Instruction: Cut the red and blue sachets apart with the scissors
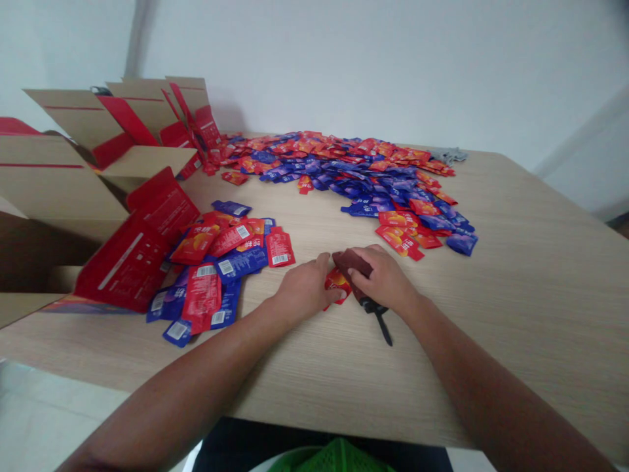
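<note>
In the middle of the table a red-and-orange pouch (338,280) lies under my left hand (307,285). The fingers and thumb of that hand press on it and hold it along its left side. My right hand (383,275) is wrapped round a dark maroon hand-held tool (354,267) with a black end and a thin black tail pointing towards me. The tool rests across the pouch's right side, hiding part of it; whether it touches the pouch I cannot tell. Just left of my left hand lies a single red pouch (280,250) with a barcode.
A loose heap of red and blue pouches (211,262) sits at the left, against a red flap of an open carton (132,255). More open cartons (142,111) stand behind. A long pile of pouches (344,170) runs along the back, with a grey item (449,155) at its right end.
</note>
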Demonstrator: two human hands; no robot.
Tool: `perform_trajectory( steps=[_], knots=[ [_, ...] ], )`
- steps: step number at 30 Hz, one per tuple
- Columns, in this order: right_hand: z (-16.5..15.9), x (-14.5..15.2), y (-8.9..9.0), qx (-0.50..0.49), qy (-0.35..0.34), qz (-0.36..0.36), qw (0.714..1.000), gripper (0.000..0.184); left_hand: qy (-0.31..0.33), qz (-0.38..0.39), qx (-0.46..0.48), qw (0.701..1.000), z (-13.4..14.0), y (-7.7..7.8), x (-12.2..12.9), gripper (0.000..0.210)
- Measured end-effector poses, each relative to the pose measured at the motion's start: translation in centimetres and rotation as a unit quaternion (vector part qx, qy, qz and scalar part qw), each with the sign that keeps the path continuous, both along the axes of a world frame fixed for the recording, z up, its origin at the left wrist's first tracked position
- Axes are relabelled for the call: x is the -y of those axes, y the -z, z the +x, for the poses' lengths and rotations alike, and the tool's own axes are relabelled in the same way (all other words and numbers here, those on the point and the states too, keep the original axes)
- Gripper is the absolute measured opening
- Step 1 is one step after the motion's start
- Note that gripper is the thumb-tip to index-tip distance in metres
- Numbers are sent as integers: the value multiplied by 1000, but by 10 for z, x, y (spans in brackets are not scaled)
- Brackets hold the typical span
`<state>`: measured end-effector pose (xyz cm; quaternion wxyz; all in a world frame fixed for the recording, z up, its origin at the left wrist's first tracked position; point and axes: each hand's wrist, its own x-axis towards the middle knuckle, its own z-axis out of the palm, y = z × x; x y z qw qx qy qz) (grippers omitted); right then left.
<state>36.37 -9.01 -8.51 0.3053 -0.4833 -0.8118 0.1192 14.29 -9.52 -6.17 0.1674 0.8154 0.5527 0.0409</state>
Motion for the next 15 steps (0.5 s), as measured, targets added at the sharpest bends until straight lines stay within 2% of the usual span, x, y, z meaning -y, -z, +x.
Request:
perform_trajectory(
  steps=[3,5,8,10,15],
  knots=[
    [-3,3,-2,1,-49,-14,999,39,8,2,14,1000,-1,0,0,65],
    [-3,1,0,5,-19,-11,1000,36,7,5,14,1000,-1,0,0,65],
    [1,-5,5,14,73,-14,997,30,-3,4,-1,1000,0,-1,0,73],
    [4,-8,8,13,110,-27,993,30,-7,0,-7,1000,0,-1,0,77],
    [6,-9,9,8,105,-22,994,33,1,1,-1,1000,0,0,-1,76]
  ],
)
